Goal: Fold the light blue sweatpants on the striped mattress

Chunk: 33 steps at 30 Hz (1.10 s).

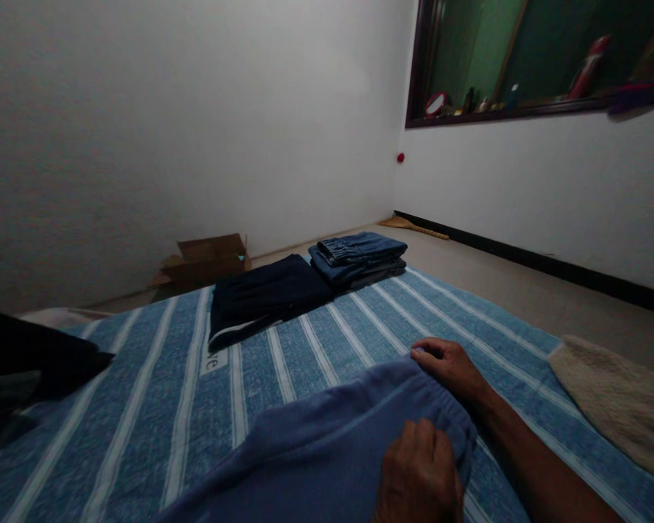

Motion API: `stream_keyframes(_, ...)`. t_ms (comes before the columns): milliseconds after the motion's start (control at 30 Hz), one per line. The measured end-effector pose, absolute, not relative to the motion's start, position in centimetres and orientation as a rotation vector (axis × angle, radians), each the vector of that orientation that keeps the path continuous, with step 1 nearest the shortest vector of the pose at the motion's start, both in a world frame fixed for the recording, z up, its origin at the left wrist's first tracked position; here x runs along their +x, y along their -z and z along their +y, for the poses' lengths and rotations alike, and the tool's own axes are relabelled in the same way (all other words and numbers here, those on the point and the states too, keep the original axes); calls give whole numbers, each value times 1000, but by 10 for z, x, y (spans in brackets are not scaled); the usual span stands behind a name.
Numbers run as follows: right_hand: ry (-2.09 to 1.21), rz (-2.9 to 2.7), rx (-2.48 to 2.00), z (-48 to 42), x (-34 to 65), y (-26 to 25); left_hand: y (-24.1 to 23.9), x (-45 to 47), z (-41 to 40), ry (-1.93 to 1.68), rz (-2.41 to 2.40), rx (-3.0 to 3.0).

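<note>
A pair of soft blue-violet trousers [305,450] with a gathered elastic waistband lies across the bed, its lower part running out of view at the bottom. At the far corner of the waistband, my right hand [450,367] has its thumb and fingers closed on the fabric. Closer to me, my left hand [419,468] is curled into a fist on the trousers beside the waistband, gripping the cloth. Its fingertips are hidden.
Folded dark navy trousers [267,290] lie beside a stack of folded jeans [357,254] at the bed's far edge. Dark clothing [27,356] is at left, a beige knitted cloth [615,399] at right. A cardboard box [207,261] stands behind the striped bedsheet [158,363].
</note>
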State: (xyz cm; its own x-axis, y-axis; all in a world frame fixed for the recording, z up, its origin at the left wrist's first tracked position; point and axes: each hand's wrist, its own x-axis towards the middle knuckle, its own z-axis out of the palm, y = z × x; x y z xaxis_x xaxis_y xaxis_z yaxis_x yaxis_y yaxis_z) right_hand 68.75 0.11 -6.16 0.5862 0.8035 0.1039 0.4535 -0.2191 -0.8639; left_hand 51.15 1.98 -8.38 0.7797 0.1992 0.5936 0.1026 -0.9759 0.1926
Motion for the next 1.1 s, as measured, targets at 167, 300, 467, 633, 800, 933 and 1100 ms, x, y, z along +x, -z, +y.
stream_keyframes(167, -466, -1028, -1852, 1, 690, 65, 82, 511, 22, -976, 222, 2735)
stream_keyframes(300, -454, -1020, -1846, 1, 690, 65, 79, 508, 23, -953, 254, 2579)
stream_keyframes(467, -470, -993, -1832, -1, 687, 61, 62, 506, 29, -732, 431, 2268)
stream_keyframes(633, -488, -1009, -1800, -1, 690, 63, 38, 509, 39, -514, 602, 1880)
stream_keyframes(800, -486, -991, -1741, -2, 695, 68, 37, 511, 56, -417, 638, 1450)
stream_keyframes(933, -525, -986, -1703, -4, 696, 71, 41, 508, 73, -390, 673, 1126)
stream_keyframes(1100, -498, -960, -1714, -4, 697, 75, 37, 506, 87, -443, 652, 881)
